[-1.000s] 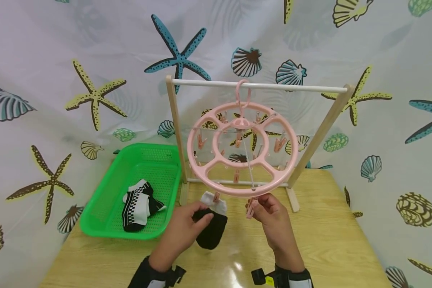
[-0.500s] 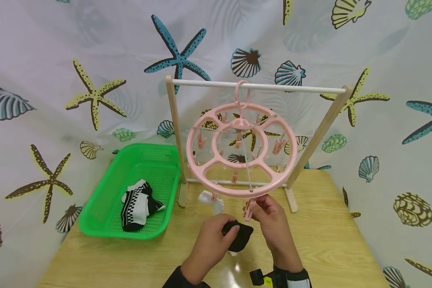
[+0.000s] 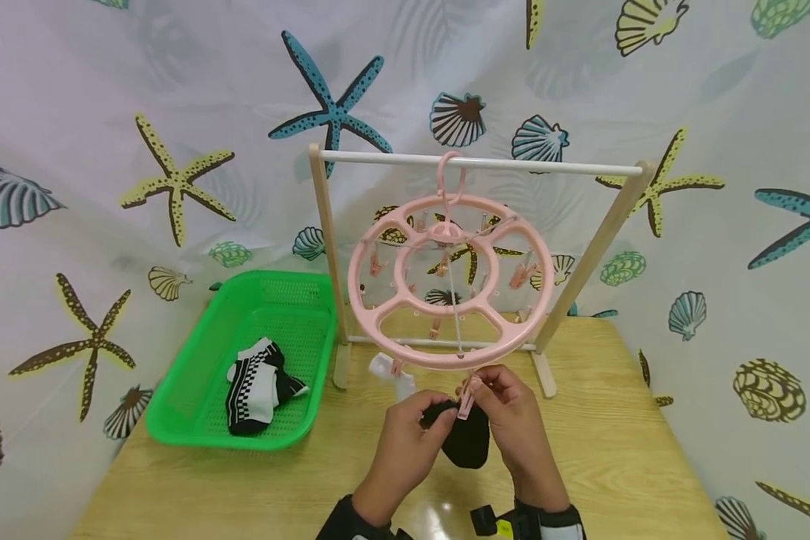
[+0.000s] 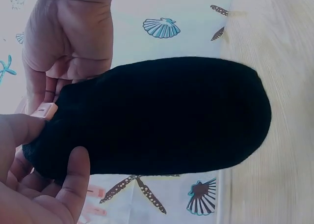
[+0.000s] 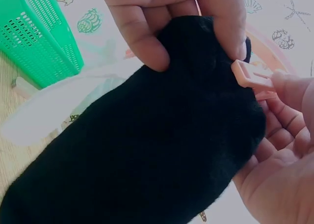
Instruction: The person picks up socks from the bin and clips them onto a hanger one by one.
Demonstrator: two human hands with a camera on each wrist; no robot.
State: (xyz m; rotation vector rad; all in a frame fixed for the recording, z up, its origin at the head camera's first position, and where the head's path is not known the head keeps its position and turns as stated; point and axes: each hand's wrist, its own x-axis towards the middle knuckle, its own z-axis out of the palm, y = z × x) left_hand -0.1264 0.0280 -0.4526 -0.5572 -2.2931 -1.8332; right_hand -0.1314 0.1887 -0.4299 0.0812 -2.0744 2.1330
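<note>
A black sock (image 3: 466,439) hangs between my two hands, just below the front rim of the round pink clip hanger (image 3: 450,281). My left hand (image 3: 412,431) pinches the sock's top edge (image 5: 196,32). My right hand (image 3: 496,394) pinches a pink clip (image 3: 466,401) that dangles from the hanger's front, right against that edge. In the left wrist view the black sock (image 4: 157,116) fills the frame, with the pink clip (image 4: 45,110) at its left end. A white sock (image 3: 391,375) hangs from another clip to the left.
The hanger hooks over a wooden rack's white bar (image 3: 479,161) on a wooden table (image 3: 621,450). A green basket (image 3: 196,405) at the left holds a black-and-white checkered sock (image 3: 259,386). A curtain with starfish and shells surrounds the table.
My left hand has carried the black sock rightward and up from under the white sock to the clip in my right hand. The right hand has stayed on the clip.
</note>
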